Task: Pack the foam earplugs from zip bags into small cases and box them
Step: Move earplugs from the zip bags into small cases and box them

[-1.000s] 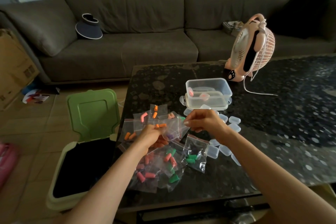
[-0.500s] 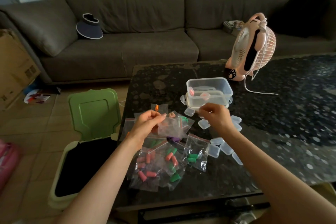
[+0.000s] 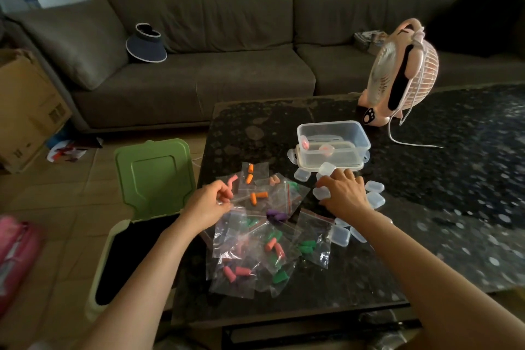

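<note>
Zip bags heaped nearside of both grips, earplugs inside. Left grip pinches clear bag at edge. Right grip bent-fingered over small cases; whether one pinched, cannot tell. Judgement: lift single case by thumb side, don't scatter neighbours. Box just beyond right grip, open-topped. Worktop edge just left of left grip, bin past it; free room right of right grip, toward fan.

Home living room. Long grey sofa along wall, sun visor lying on seat cushion. Low dark speckled bench in front, pink desk fan with cord on it. Tiled floor; cardboard box at left, bin with green flip lid beside bench.
</note>
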A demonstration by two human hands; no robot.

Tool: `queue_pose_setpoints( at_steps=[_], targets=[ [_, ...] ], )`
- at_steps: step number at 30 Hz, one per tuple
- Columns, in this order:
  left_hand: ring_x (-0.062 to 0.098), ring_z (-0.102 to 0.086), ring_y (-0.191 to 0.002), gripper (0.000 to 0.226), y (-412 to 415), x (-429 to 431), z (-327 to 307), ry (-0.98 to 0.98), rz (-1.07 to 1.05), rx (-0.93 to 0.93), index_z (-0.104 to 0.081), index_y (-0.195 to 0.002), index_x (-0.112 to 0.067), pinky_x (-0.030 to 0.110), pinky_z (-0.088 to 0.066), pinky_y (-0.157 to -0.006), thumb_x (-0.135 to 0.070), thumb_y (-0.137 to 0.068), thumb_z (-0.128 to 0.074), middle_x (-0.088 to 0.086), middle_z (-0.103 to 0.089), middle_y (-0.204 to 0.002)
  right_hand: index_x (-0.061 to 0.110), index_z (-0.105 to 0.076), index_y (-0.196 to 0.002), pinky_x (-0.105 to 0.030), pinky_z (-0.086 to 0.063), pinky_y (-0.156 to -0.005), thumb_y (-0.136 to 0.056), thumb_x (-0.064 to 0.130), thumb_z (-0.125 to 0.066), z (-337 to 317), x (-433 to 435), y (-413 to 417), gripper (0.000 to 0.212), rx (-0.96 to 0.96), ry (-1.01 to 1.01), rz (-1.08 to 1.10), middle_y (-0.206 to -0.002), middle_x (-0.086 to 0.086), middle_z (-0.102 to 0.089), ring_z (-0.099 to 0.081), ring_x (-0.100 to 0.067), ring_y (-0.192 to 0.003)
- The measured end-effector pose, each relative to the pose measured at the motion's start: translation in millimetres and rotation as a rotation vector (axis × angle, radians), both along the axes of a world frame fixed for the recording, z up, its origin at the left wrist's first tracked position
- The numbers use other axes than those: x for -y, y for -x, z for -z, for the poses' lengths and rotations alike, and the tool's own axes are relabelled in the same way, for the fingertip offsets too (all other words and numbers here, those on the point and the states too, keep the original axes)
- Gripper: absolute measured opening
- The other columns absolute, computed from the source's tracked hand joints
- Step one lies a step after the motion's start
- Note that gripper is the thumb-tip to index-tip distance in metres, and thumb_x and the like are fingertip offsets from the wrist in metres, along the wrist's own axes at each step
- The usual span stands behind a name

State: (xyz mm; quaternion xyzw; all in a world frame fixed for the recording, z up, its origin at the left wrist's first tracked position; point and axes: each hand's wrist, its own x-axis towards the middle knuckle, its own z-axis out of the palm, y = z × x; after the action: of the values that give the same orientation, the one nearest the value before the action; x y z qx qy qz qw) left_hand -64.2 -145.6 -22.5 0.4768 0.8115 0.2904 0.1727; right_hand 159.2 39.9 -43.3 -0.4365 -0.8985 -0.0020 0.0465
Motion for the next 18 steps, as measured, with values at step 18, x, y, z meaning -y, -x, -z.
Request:
queue_pose_setpoints(
  at_steps=[18],
  targets=[
    [0.020, -0.063, -0.103, 0.043, -67, -22, -22, -0.232, 0.042, 0.786, -0.062, -0.103, -0.016, 0.039, -0.048, -0.098, -0.037, -0.067, -0.069, -0.010, -0.061, -0.099, 0.020, -0.064, -0.109, -0.015, -0.051, -0.062, -0.069, 0.012, -0.082, -39, 61, 30, 0.045, -0.756, 0.630, -0.379, -0.099, -0.001, -0.061, -0.064, -0.005, -0.074]
  ],
)
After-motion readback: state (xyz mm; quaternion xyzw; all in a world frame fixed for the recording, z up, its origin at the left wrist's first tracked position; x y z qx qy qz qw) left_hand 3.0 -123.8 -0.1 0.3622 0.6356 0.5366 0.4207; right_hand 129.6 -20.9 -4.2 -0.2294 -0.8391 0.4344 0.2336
